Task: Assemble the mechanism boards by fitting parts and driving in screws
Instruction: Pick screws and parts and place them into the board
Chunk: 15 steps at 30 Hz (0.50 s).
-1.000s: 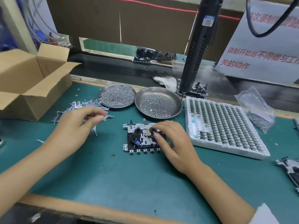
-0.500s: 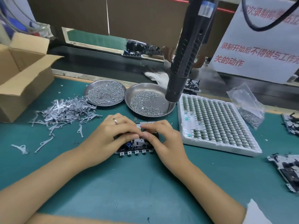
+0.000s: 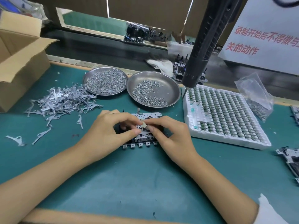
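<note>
A cardboard box (image 3: 21, 62) stands open at the far left of the green bench mat (image 3: 145, 183), beside a heap of grey metal levers (image 3: 59, 101). Two steel dishes of screws (image 3: 105, 81) (image 3: 153, 89) follow. At centre, the left hand (image 3: 111, 133) and right hand (image 3: 171, 135) pinch a small part (image 3: 143, 125) together over the mechanism board (image 3: 142, 139). A hanging screwdriver (image 3: 205, 46) dangles above the white parts tray (image 3: 226, 117).
</note>
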### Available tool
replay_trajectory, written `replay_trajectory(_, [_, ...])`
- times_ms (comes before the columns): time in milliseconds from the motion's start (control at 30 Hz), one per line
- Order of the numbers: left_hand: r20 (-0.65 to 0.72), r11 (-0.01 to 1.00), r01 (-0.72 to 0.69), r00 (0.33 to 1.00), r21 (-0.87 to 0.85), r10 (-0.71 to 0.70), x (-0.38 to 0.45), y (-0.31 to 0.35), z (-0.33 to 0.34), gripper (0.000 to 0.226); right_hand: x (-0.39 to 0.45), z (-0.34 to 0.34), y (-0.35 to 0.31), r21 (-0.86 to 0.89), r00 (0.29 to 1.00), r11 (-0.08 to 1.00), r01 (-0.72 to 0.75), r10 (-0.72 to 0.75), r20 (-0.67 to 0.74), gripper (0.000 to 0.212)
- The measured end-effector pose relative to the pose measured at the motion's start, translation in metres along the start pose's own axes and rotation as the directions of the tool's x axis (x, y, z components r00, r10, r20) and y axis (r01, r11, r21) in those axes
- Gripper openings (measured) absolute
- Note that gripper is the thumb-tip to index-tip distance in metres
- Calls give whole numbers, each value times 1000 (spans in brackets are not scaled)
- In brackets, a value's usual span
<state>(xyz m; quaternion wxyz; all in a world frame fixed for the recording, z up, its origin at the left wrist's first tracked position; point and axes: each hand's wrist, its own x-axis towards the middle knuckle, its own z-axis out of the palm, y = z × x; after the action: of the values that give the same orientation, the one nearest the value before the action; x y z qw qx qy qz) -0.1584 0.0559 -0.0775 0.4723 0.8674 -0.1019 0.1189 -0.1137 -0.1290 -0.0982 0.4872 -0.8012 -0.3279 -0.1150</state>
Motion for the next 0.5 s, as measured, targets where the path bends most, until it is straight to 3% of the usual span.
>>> replay_trajectory(500, [-34, 999, 33, 999, -4, -33, 0, 4, 1, 21, -2, -7, -3, -40, 995, 997, 71, -68, 77, 18])
